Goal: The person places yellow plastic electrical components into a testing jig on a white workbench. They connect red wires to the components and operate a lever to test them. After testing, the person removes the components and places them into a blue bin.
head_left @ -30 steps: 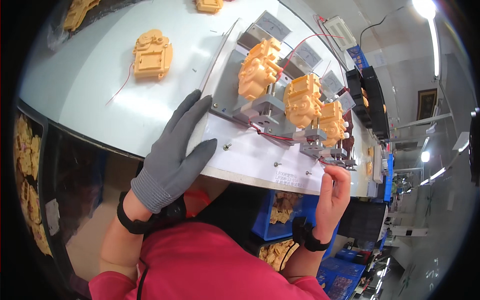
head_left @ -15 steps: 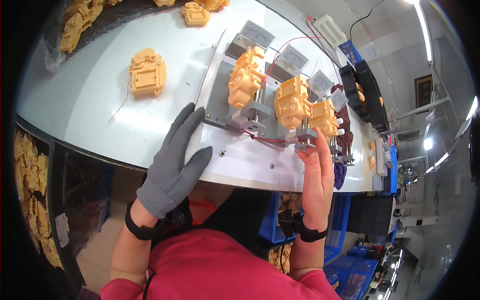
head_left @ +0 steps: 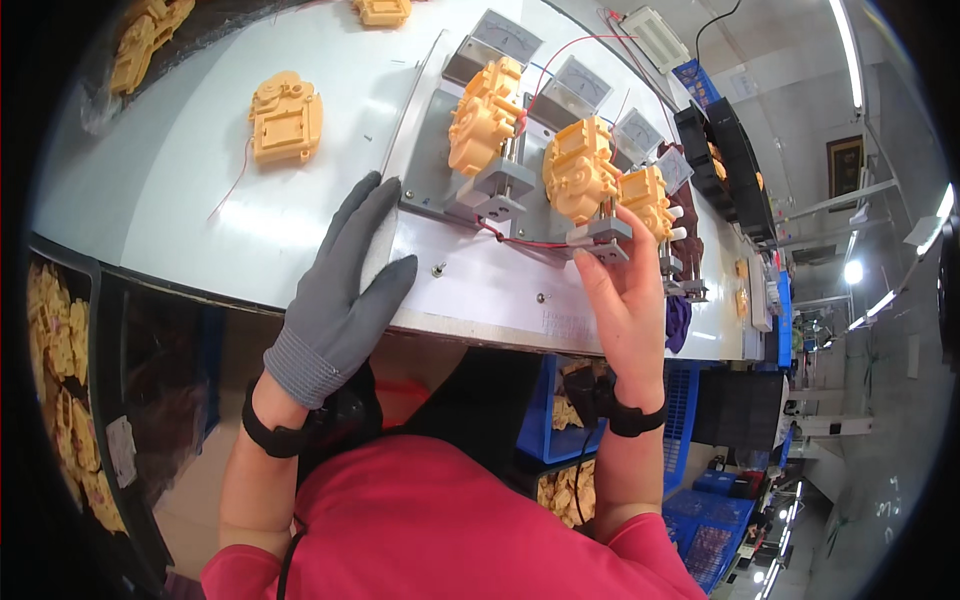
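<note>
My left hand (head_left: 343, 280), in a grey knitted glove with a pale palm, rests by the left edge of the test board, fingers stretched out and nothing held. My bare right hand (head_left: 628, 300) has its thumb and forefinger around the grey clamp slide (head_left: 600, 232) of the middle fixture. A yellow-orange plastic gear housing (head_left: 580, 172) sits upright in that fixture. A second housing (head_left: 485, 118) stands in the left fixture, and a third (head_left: 648, 200) in the right one. The tips of my other right fingers are hidden.
Panel meters (head_left: 503, 37) stand behind the fixtures, joined by red wires. A loose housing (head_left: 286, 120) with a red lead lies on the white table at left. Toggle switches (head_left: 438, 270) line the board's front. Below the table are a blue crate (head_left: 682, 420) and bins of housings (head_left: 62, 340).
The whole view has shifted, so the table and fixtures sit higher. My right thumb has spread away from the forefinger at the clamp slide. My left hand remains beside the board.
</note>
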A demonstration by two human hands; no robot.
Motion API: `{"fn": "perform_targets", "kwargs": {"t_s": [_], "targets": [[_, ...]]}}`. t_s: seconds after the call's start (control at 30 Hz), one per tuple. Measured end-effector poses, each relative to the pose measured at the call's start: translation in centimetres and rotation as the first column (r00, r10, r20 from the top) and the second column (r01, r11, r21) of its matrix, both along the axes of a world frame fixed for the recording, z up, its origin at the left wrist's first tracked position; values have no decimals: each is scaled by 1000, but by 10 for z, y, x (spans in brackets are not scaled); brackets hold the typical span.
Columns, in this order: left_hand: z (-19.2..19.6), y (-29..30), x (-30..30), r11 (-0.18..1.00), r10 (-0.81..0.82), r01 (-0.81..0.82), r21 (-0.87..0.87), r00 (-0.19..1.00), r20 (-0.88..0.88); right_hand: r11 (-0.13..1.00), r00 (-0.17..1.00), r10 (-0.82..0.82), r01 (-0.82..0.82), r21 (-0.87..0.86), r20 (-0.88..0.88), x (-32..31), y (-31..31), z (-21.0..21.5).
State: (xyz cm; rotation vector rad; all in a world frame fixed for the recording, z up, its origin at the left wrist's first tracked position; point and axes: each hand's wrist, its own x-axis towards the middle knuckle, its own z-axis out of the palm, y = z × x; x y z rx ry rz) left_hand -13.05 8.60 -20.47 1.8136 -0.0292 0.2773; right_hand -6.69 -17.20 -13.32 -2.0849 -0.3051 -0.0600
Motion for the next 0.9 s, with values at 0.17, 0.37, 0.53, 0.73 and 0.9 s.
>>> {"fn": "perform_targets", "kwargs": {"t_s": [0.17, 0.37, 0.53, 0.73, 0.9], "targets": [[-3, -1, 0, 1000, 12, -12, -25, 1000, 13, 973, 997, 3, 15, -230, 77, -4, -5, 5], [-8, -2, 0, 998, 9, -7, -57, 999, 43, 911, 992, -24, 72, -406, 123, -29, -16, 12], [-3, -2, 0, 999, 4, -4, -54, 1000, -1, 877, 980, 165, -95, -471, 110, -27, -2, 2], [-4, -2, 0, 1000, -3, 3, -23, 1000, -8, 918, 990, 94, -47, -394, 101, -31, 1, -9], [-1, 0, 0, 999, -18, 17, -29, 1000, -13, 931, 991, 96, -57, -361, 92, -30, 3, -9]]}}
